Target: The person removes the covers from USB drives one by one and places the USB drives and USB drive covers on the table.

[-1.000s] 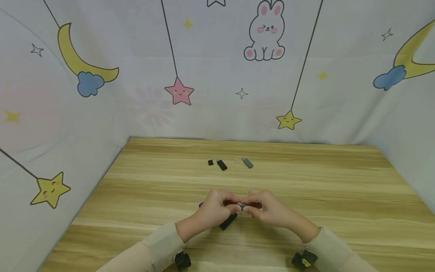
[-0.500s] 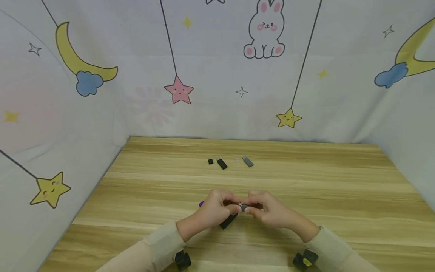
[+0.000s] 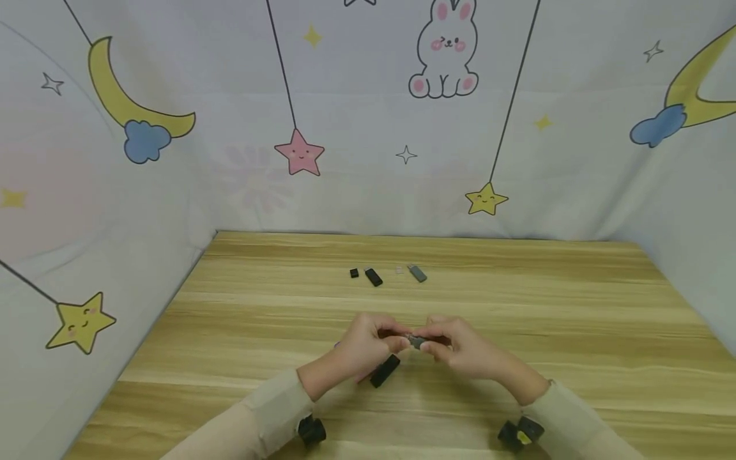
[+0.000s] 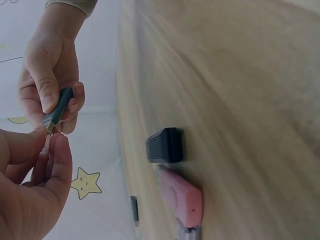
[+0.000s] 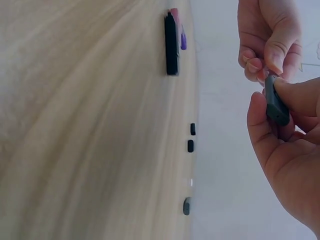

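Above the wooden table, my right hand pinches a dark grey-green USB flash drive between thumb and fingers. Its metal plug points toward my left hand. In the left wrist view, the left thumb and fingertips pinch a small clear cap at the plug's end; fingers hide part of it, and I cannot tell if plug and cap touch. The drive's blunt end faces the camera in the right wrist view. Beneath the left hand lies a black ridged block-like piece, beside a pink piece with a metallic end.
Toward the back of the table lie a black cap, a black USB drive, a clear cap and a grey USB drive in a row. A purple piece lies near the black block. Printed cloth hangs behind.
Both hands have risen slightly, and the right has shifted a little to the right with the flash drive. More of the black block shows beneath the left hand.
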Action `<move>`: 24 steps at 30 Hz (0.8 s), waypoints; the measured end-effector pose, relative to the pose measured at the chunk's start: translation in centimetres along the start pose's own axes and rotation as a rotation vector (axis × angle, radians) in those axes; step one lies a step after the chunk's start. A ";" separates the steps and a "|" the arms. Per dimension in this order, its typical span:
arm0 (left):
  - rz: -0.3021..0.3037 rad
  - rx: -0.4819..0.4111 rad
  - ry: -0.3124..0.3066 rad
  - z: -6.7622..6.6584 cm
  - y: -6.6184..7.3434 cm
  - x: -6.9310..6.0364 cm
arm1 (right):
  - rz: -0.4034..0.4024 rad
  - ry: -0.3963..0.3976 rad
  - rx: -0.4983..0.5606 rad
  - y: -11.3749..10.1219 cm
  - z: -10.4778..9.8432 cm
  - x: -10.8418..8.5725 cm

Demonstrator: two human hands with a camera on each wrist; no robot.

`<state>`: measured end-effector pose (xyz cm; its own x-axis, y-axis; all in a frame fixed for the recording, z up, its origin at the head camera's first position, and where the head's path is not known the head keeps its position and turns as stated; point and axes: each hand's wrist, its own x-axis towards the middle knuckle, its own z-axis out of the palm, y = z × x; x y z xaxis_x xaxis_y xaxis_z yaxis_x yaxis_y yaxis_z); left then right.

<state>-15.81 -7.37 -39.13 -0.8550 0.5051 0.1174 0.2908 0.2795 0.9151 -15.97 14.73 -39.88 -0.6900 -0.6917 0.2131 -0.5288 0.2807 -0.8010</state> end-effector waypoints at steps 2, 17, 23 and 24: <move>0.015 -0.006 0.010 -0.2 0.1 0.2 | -0.008 0.017 -0.008 -0.1 -0.4 0.0; -0.032 -0.008 0.120 -1.7 1.4 3.1 | 0.154 0.162 -0.093 -0.1 -4.4 0.1; -0.091 -0.043 0.137 -1.9 2.5 5.1 | 0.235 0.235 -0.178 0.3 -6.1 0.4; -0.103 -0.048 0.138 -2.0 2.7 5.4 | 0.246 0.244 -0.180 0.3 -6.4 0.5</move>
<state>-20.47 -5.50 -35.27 -0.9310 0.3579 0.0714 0.1811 0.2831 0.9418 -19.63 18.74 -36.44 -0.8930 -0.4164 0.1708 -0.3958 0.5460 -0.7384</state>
